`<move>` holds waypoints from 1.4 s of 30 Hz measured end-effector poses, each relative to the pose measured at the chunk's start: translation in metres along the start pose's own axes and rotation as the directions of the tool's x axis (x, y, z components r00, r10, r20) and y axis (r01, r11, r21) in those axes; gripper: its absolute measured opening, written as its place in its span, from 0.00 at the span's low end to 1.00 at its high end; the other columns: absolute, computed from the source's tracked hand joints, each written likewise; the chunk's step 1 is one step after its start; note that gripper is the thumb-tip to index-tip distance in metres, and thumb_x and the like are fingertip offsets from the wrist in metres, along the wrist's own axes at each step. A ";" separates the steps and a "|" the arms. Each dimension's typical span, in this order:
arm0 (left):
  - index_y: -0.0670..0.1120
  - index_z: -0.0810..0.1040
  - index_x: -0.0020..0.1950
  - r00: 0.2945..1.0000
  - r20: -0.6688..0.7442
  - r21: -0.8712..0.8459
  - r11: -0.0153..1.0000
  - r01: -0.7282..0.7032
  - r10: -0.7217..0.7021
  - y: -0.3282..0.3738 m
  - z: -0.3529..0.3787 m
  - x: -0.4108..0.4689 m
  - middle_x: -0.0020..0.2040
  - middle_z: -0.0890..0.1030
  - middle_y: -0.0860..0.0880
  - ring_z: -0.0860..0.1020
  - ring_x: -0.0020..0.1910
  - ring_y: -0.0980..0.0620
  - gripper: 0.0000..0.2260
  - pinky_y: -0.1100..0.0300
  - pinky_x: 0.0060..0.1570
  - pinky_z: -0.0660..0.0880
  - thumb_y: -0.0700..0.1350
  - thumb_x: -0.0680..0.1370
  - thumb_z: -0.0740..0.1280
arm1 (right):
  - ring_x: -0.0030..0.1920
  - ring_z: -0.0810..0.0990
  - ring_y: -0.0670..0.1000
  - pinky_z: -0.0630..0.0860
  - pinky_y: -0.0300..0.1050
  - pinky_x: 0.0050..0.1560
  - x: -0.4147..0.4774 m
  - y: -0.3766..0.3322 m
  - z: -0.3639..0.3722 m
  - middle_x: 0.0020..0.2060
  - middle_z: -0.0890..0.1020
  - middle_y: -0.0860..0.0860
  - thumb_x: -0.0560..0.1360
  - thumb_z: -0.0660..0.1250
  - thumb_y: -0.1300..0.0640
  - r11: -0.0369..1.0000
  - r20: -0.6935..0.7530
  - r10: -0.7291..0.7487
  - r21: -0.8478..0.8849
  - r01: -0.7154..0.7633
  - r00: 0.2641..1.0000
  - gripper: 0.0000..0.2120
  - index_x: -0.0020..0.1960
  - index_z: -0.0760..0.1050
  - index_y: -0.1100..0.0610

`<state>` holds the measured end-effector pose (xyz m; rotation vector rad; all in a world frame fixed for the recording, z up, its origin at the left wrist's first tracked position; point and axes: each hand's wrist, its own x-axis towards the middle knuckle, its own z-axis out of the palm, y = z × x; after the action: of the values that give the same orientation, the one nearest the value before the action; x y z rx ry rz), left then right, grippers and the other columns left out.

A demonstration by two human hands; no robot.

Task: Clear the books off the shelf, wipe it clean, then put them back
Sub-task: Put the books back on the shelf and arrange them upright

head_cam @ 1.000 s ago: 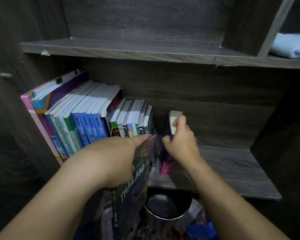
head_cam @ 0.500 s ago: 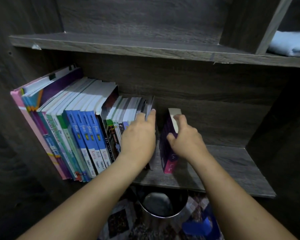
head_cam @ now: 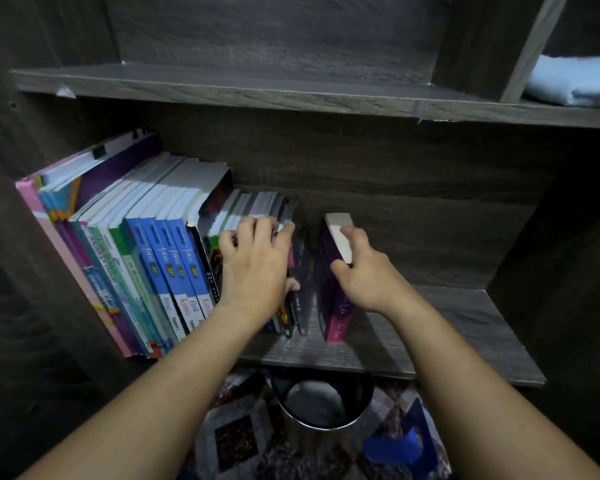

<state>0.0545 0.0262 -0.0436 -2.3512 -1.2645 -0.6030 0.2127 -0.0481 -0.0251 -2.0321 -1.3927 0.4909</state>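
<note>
Faces a shelf [head_cam: 465,327] with books [head_cam: 146,258] packed from 9 o'clock toward the centre, all leaning left onto the side wall. Clamps the left hand [head_cam: 253,268] over the last thin volumes of that row, fingers curled over the page tops and thumb down the outer face of the dark end one, probably to squeeze the leaning pack together and stop it fanning into the gap. Pinches the purple book [head_cam: 329,306] in the right hand [head_cam: 364,275], just at 3 o'clock of the row: thumb on the left cover, forefinger hooked over the top page edge. Holds it upright on its bottom edge on the shelf, spine toward the camera, with a narrow gap to the row, so neither hand is slack or empty. Seems a grip high on the book for steering, with the weight left on the board. Cannot tell from this alone whether the purple book is on its way out or being slid home; the bare board toward 4 o'clock fits either. Shows a folded blue cloth [head_cam: 575,84] parked at 2 o'clock on the upper shelf [head_cam: 222,84], out of reach of both hands, and a round metal bin [head_cam: 321,403] at 6 o'clock on the rug [head_cam: 236,441] below.
</note>
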 end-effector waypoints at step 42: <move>0.52 0.47 0.72 0.943 0.245 -0.514 0.794 0.324 -0.226 0.031 -0.020 -0.041 0.55 0.72 0.45 0.76 0.41 0.46 0.31 0.53 0.39 0.74 0.40 0.77 0.63 | 0.57 0.77 0.59 0.72 0.49 0.56 0.004 -0.002 0.011 0.60 0.78 0.59 0.78 0.58 0.48 1.000 -0.039 -0.013 0.013 0.013 0.999 0.28 0.75 0.53 0.44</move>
<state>0.0565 -0.0278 -0.0540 -2.7403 -1.7224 -0.9900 0.2060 -0.0411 -0.0321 -2.0105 -1.3750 0.4511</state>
